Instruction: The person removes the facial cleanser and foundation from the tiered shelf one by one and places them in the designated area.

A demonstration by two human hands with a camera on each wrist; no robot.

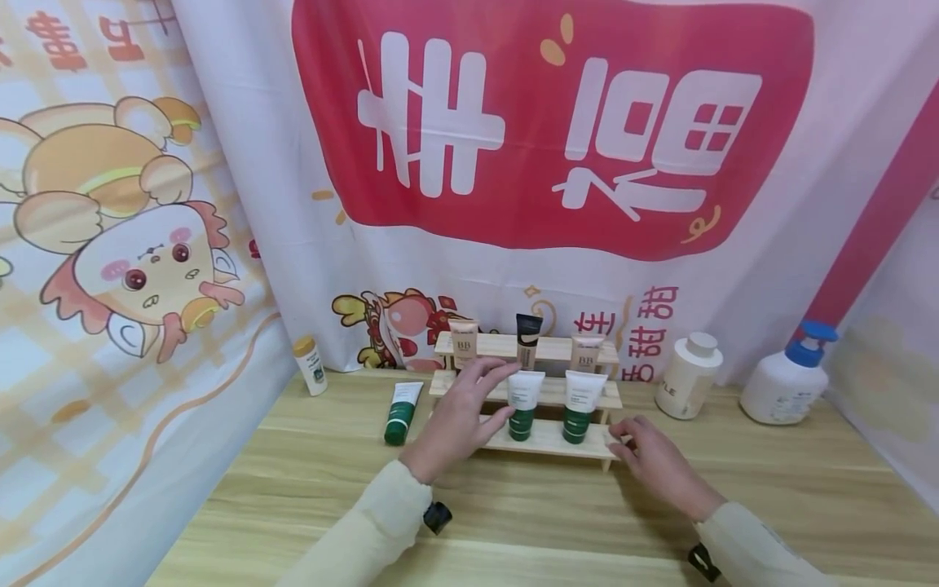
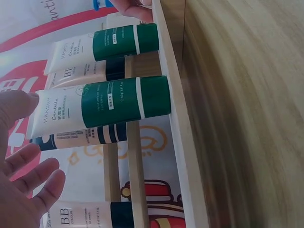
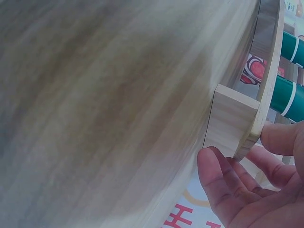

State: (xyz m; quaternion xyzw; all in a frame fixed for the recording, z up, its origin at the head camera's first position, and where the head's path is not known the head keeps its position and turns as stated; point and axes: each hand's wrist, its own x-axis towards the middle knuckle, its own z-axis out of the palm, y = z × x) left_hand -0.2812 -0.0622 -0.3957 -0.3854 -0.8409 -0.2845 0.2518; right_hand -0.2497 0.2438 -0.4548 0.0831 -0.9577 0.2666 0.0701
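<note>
A small three-step wooden rack (image 1: 546, 444) stands on the table. Two green-and-white cream tubes, a left one (image 1: 522, 408) and a right one (image 1: 579, 408), stand caps down on its lowest step. My left hand (image 1: 458, 420) is beside the left tube, fingers loosely spread; in the left wrist view a fingertip (image 2: 29, 99) overlaps its white end. At the rack's right end, my right hand (image 1: 653, 461) holds the lowest step, thumb (image 3: 280, 137) at its edge and fingers curled by the end support. BB cream tubes (image 1: 464, 341) and a dark-topped tube (image 1: 527, 336) stand on higher steps.
Left of the rack lies another green-and-white tube (image 1: 402, 414), with a yellow-capped bottle (image 1: 311, 367) farther left. A white bottle (image 1: 688, 377) and a blue-topped pump bottle (image 1: 786, 383) stand to the right. A printed cloth (image 1: 528, 277) hangs behind.
</note>
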